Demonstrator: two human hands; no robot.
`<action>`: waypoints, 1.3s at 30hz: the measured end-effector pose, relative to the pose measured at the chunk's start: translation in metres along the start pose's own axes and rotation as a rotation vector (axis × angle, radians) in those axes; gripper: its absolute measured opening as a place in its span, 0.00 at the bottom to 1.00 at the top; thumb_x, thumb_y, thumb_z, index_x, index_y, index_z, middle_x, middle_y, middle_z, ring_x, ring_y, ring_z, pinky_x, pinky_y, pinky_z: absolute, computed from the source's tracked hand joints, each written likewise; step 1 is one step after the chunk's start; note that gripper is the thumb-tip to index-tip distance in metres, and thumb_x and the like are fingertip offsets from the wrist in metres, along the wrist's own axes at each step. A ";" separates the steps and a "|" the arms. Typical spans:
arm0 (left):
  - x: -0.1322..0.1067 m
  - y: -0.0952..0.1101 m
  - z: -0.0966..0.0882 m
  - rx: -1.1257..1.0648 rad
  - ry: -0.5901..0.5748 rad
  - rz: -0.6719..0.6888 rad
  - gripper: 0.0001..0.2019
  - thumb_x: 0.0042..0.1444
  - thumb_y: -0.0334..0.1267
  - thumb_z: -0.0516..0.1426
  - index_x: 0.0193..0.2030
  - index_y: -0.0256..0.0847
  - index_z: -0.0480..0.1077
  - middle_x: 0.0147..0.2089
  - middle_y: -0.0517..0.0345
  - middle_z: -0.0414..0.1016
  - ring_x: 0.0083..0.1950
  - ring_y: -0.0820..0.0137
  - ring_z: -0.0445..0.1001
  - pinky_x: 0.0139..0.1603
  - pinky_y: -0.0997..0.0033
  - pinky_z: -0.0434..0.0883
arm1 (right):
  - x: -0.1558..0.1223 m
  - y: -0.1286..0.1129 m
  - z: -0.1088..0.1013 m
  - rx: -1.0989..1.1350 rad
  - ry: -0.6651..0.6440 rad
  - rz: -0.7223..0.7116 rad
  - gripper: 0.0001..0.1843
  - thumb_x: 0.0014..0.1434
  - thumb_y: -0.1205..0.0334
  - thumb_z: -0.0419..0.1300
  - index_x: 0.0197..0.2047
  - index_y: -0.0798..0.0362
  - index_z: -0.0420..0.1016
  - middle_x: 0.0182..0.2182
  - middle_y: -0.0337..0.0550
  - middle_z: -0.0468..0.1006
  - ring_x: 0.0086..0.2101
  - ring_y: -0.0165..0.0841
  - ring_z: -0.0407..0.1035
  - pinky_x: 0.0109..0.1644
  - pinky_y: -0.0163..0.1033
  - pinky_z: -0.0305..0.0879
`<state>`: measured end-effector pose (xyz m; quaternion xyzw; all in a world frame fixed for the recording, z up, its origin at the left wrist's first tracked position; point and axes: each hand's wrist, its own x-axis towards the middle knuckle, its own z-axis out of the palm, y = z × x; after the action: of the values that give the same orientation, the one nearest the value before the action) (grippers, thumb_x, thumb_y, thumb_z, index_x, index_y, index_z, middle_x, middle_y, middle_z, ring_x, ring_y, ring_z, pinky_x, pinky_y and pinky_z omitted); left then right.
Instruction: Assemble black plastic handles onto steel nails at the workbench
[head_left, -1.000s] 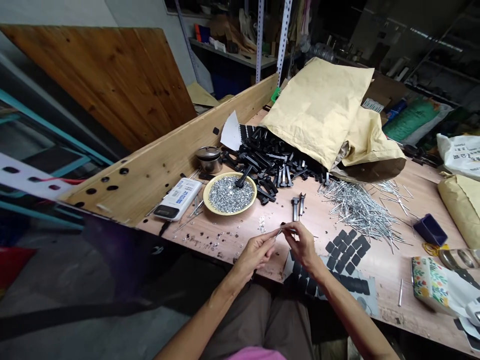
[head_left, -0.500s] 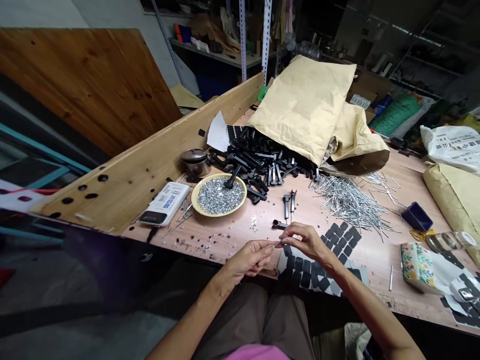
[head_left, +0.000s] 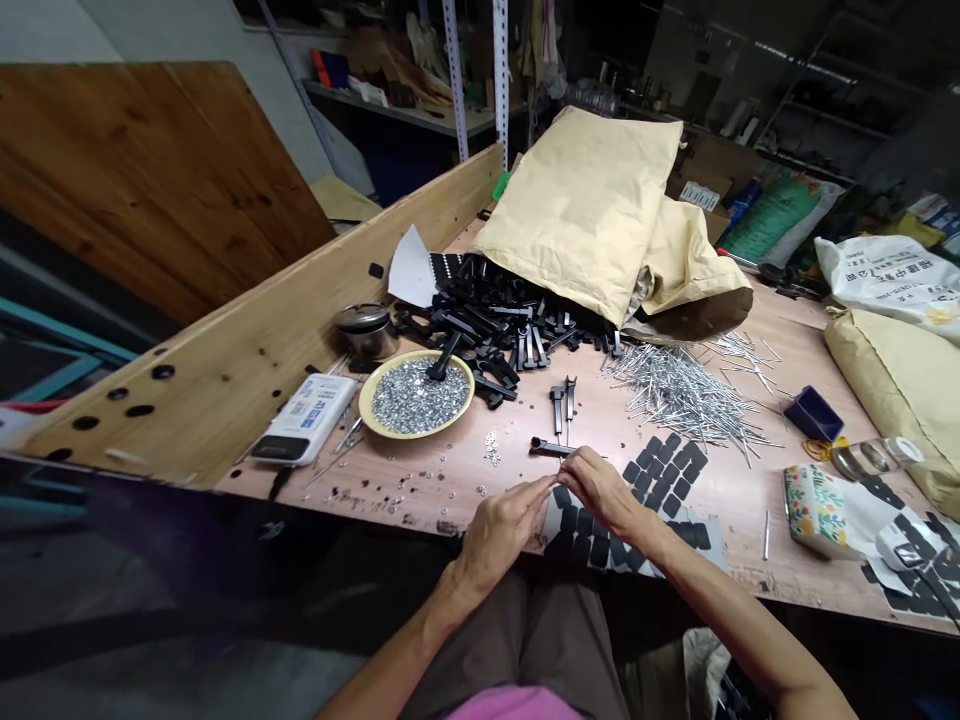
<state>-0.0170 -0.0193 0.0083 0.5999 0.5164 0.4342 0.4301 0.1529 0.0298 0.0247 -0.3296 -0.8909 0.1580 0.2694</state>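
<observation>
My left hand (head_left: pixel 501 532) and my right hand (head_left: pixel 600 490) meet fingertip to fingertip above the table's front edge. Both are closed in a pinch, and whatever lies between the fingers is hidden. Just beyond my right fingers lies a black plastic part (head_left: pixel 550 448) on its side. Behind it are two more black parts, a wide one (head_left: pixel 556 408) and a narrow one (head_left: pixel 570 398), each with a thin metal pin. Several small metal rings (head_left: pixel 491 447) lie left of them. Under my right hand is a sheet carrying rows of black pads (head_left: pixel 592 548).
A yellow bowl (head_left: pixel 363 408) holds many small metal pieces, with a black part on top. Behind it spreads a heap of black parts (head_left: pixel 525 335) beneath a paper sack (head_left: pixel 581 210). Metal pins (head_left: pixel 682 395) are piled right. A white device (head_left: pixel 304 420) stands by the wooden side board (head_left: pixel 247 350).
The view has shifted slightly to the right. My left hand has turned, its back now facing up, and the fingertips have closed together, covering the thin piece that showed between them.
</observation>
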 end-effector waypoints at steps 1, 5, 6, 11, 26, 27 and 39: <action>-0.001 -0.002 0.002 0.026 -0.002 0.004 0.13 0.53 0.37 0.55 0.43 0.47 0.77 0.39 0.51 0.80 0.40 0.62 0.77 0.43 0.67 0.70 | -0.002 0.001 0.002 -0.033 0.006 -0.002 0.21 0.68 0.56 0.39 0.33 0.52 0.68 0.27 0.44 0.69 0.29 0.32 0.63 0.33 0.35 0.62; -0.005 -0.002 0.014 0.064 -0.009 -0.007 0.10 0.53 0.38 0.55 0.40 0.46 0.77 0.36 0.50 0.80 0.37 0.62 0.76 0.41 0.68 0.69 | -0.011 0.004 0.008 -0.133 0.019 0.103 0.26 0.67 0.53 0.39 0.22 0.52 0.65 0.20 0.41 0.66 0.24 0.31 0.60 0.31 0.36 0.57; -0.005 0.000 0.017 0.052 -0.009 -0.024 0.09 0.53 0.38 0.56 0.38 0.46 0.77 0.35 0.50 0.79 0.36 0.62 0.76 0.40 0.68 0.69 | -0.013 0.005 0.008 -0.136 0.020 0.165 0.27 0.67 0.51 0.40 0.20 0.52 0.64 0.19 0.40 0.65 0.23 0.30 0.59 0.31 0.36 0.56; 0.008 0.014 0.036 -0.339 0.077 -0.258 0.09 0.49 0.44 0.59 0.32 0.42 0.75 0.31 0.55 0.76 0.32 0.67 0.73 0.35 0.71 0.67 | -0.029 0.004 -0.001 0.211 0.147 0.609 0.29 0.63 0.43 0.41 0.26 0.51 0.73 0.25 0.41 0.72 0.24 0.29 0.64 0.29 0.35 0.59; 0.035 0.025 0.096 -0.635 0.056 -0.307 0.11 0.43 0.44 0.63 0.32 0.39 0.78 0.41 0.53 0.74 0.46 0.65 0.71 0.49 0.66 0.67 | -0.064 -0.008 -0.007 0.860 0.485 0.929 0.15 0.49 0.48 0.63 0.31 0.53 0.75 0.24 0.36 0.72 0.24 0.27 0.61 0.26 0.32 0.59; 0.037 0.023 0.097 -0.566 0.027 -0.271 0.11 0.46 0.44 0.61 0.33 0.40 0.78 0.41 0.52 0.73 0.47 0.65 0.70 0.48 0.66 0.67 | -0.067 -0.006 -0.010 0.826 0.498 0.937 0.15 0.50 0.49 0.62 0.30 0.53 0.74 0.23 0.36 0.70 0.23 0.26 0.60 0.25 0.31 0.58; 0.070 -0.038 0.077 0.884 -0.047 0.497 0.08 0.55 0.31 0.55 0.32 0.41 0.76 0.38 0.48 0.73 0.42 0.59 0.66 0.39 0.63 0.66 | -0.143 0.120 -0.061 -0.634 0.233 0.599 0.10 0.61 0.67 0.49 0.30 0.52 0.68 0.29 0.46 0.69 0.33 0.37 0.63 0.35 0.39 0.61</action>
<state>0.0540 0.0486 -0.0428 0.8390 0.4826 0.2497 0.0304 0.3395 0.0277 -0.0348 -0.6547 -0.7245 -0.0896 0.1960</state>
